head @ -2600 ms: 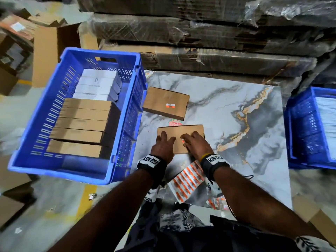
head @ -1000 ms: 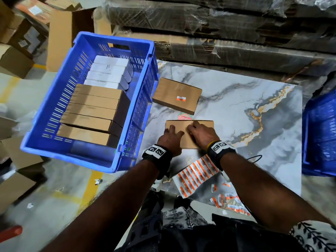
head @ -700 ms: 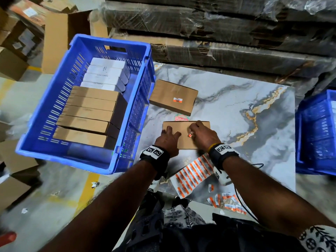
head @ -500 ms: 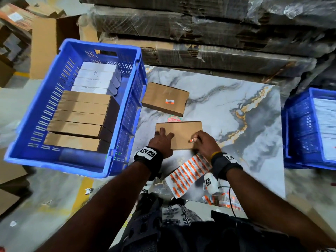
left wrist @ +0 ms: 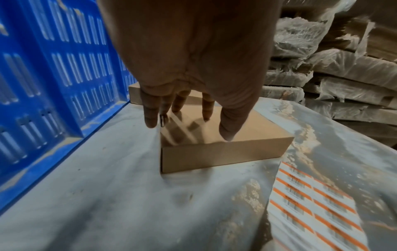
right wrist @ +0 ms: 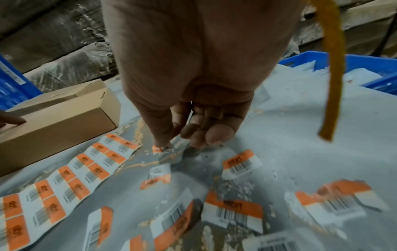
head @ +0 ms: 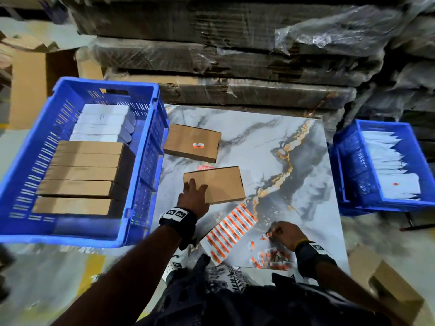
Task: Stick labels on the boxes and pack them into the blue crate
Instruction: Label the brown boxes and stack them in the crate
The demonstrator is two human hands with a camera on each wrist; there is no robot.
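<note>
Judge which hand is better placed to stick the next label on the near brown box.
Right. The right hand pinches a loose label on the table, beside the label sheet. The left hand rests its fingers on the near brown box, steadying it.

The marble-patterned tabletop [head: 294, 147] carries 2 brown cardboard boxes [head: 192, 142] [head: 217, 183], a label sheet [head: 229, 231] and loose labels [right wrist: 241, 163].

Warehouse packing station

Shrink-wrapped stacks of flattened cardboard [head: 235, 57] rise behind a marble-patterned table [head: 294, 165]; blue crates [head: 141, 147] of boxed goods, barcode label sheets [head: 229, 231] and loose cartons [head: 26, 88] sit on a concrete floor.
</note>
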